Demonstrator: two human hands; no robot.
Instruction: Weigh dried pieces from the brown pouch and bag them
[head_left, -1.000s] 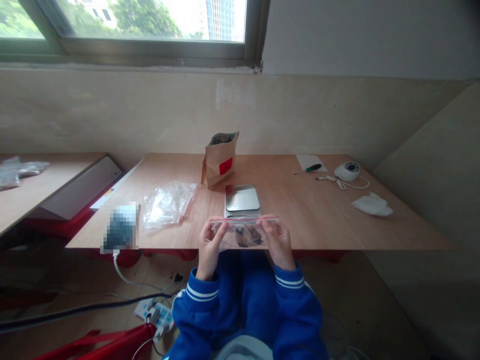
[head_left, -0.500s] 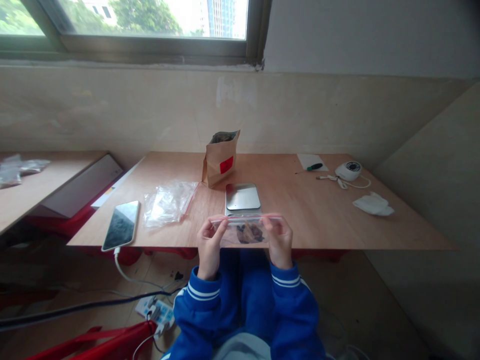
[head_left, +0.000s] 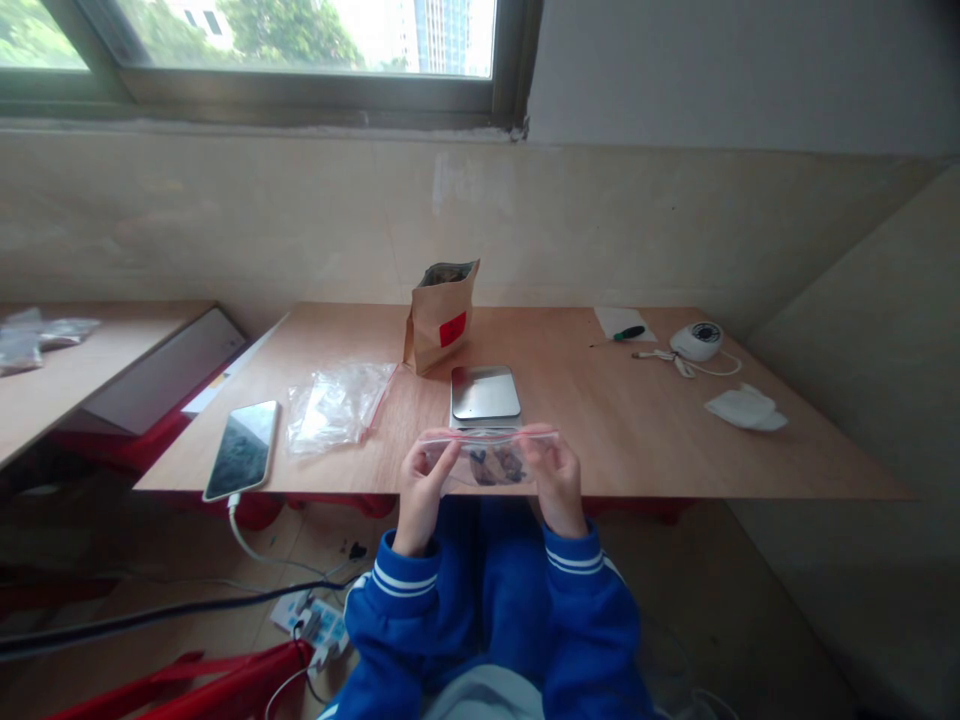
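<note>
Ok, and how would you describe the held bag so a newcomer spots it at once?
Find the central wooden table, then the silver-topped device on it. In front of that, the left hand and right hand hold a clear bag with a pinkish top strip. Unlike the clear plastic lying to the left, it shows brown and dark pieces inside.

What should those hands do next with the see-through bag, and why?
Maybe pinch the clear bag along its red-edged top: dark pieces are inside, and the left hand and right hand hold its ends. I can't tell if it's sealed.
</note>
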